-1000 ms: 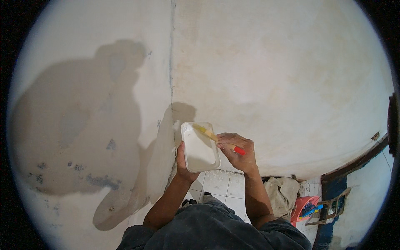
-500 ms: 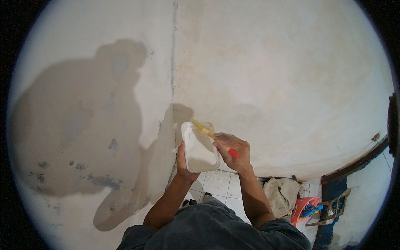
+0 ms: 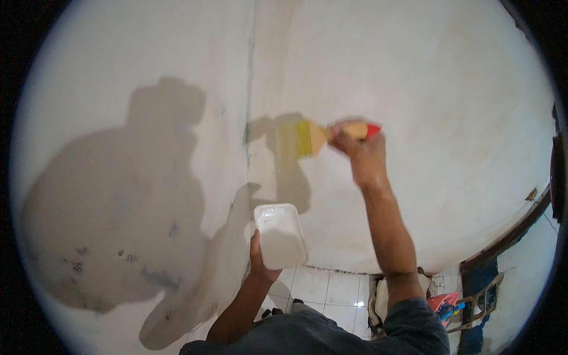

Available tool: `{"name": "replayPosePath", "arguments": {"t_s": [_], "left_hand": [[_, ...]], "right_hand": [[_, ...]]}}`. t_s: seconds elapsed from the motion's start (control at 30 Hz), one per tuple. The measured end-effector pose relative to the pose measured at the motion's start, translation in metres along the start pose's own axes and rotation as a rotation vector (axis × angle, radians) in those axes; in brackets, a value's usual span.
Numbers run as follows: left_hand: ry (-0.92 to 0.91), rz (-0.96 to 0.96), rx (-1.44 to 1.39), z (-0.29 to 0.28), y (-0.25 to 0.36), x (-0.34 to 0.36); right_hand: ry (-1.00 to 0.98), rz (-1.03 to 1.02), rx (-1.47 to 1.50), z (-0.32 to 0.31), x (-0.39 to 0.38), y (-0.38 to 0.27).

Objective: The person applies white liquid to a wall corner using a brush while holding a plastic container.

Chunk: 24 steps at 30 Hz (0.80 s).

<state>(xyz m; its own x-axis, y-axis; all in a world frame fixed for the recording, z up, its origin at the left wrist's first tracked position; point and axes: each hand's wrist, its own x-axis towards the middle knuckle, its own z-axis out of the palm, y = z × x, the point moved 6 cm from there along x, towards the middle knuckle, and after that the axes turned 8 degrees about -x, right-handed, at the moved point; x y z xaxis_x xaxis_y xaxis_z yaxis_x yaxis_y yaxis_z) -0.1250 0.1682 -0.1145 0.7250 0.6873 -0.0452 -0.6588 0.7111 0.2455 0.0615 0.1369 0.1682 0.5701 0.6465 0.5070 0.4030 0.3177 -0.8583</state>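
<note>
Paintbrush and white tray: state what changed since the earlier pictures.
The right hand has carried the paintbrush from over the white tray up and rightward; its bristles are now at the wall, contact unclear. The tray sits somewhat lower in the view. Nothing was let go: the left hand still holds the tray, the right the paintbrush.

Person's right hand (image 3: 365, 151) grips a paintbrush (image 3: 321, 136) by its wooden, red-ended handle, yellow bristles aimed left over the right-hand wall (image 3: 438, 177) — tips blurred, contact unclear. Left hand (image 3: 261, 264) holds a white tray (image 3: 302, 236) of white liquid (image 3: 278, 236) lower down, near the corner (image 3: 249, 89). Large shadow (image 3: 118, 189) plus dark scuffs (image 3: 160, 279) on left-hand wall (image 3: 148, 41). Below — pale floor tiles (image 3: 310, 287); pink container (image 3: 441, 302) lower right.
</note>
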Motion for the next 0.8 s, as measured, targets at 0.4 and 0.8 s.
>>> {"name": "replayPosePath", "arguments": {"t_s": [0.4,0.8], "left_hand": [[0.023,0.07,-0.034,0.008,0.011,-0.021],[0.124,0.02,-0.026,0.006,0.015,-0.025]], "right_hand": [[-0.004,-1.177,-1.514,0.062,0.133,-0.167],[-0.288,-0.709,-1.171,0.047,0.208,-0.178]]}}
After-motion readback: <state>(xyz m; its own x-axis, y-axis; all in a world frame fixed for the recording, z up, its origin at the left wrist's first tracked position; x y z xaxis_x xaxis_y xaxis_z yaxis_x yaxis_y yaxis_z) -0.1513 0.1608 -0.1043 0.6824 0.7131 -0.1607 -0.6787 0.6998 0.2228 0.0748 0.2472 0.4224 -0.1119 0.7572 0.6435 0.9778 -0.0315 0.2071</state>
